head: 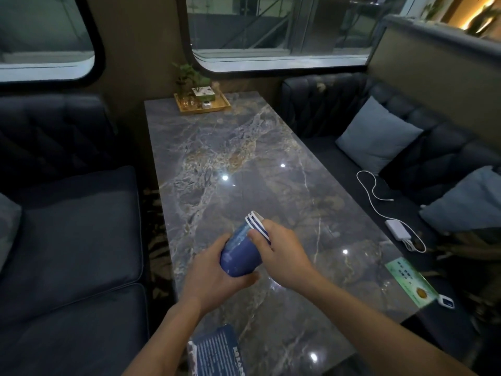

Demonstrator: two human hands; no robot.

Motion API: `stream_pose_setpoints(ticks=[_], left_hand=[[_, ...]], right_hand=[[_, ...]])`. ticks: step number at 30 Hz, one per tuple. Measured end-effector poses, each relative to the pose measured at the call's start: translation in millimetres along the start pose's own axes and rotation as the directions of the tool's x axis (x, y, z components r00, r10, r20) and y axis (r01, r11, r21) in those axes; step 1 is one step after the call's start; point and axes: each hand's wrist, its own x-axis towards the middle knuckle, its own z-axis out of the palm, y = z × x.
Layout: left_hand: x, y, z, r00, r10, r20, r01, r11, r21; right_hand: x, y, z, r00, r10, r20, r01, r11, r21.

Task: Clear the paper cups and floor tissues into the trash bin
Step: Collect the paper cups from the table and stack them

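Note:
A stack of blue paper cups [238,253] with white rims lies tilted in both my hands, just above the near middle of the marble table [244,158]. My left hand [211,278] cups the stack's base from below and the left. My right hand [282,253] grips the rim end, thumb pressed on the side. Three white rims show nested one in another. No trash bin and no floor tissues are in view.
A wooden tray [202,105] with a plant and small jars stands at the table's far end. A blue booklet [217,351] lies at the near edge, a green card [409,283] at the right corner. Dark sofas flank the table; a white charger and cable [398,229] lie on the right seat.

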Motion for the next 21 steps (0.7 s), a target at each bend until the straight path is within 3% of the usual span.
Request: stream_pose_setpoints(ticks=[6,11,17,21], left_hand=[[1.3,-5.2,6.0,1.000,0.022,-0.009,-0.021,0.994,0.106],[-1.1,-16.8,26.0,0.991,-0.130,-0.037,0.122,0.976,-0.180],[-3.9,-9.0,66.6,0.975,-0.186,0.122,0.222,0.856,-0.466],[-9.8,3.5,98.4,0.959,-0.187,0.214,0.274,0.811,-0.516]], right_hand=[[-19.0,20.7,-3.9,0.994,0.088,-0.068,-0.077,0.987,0.141],[-40.0,51.9,-20.7,0.955,0.255,-0.152,-0.215,0.948,0.237],[-85.5,80.0,-51.1,0.921,0.378,-0.097,-0.329,0.886,0.325],[-127.8,102.5,-86.2,0.897,0.424,-0.124,-0.358,0.862,0.359]])
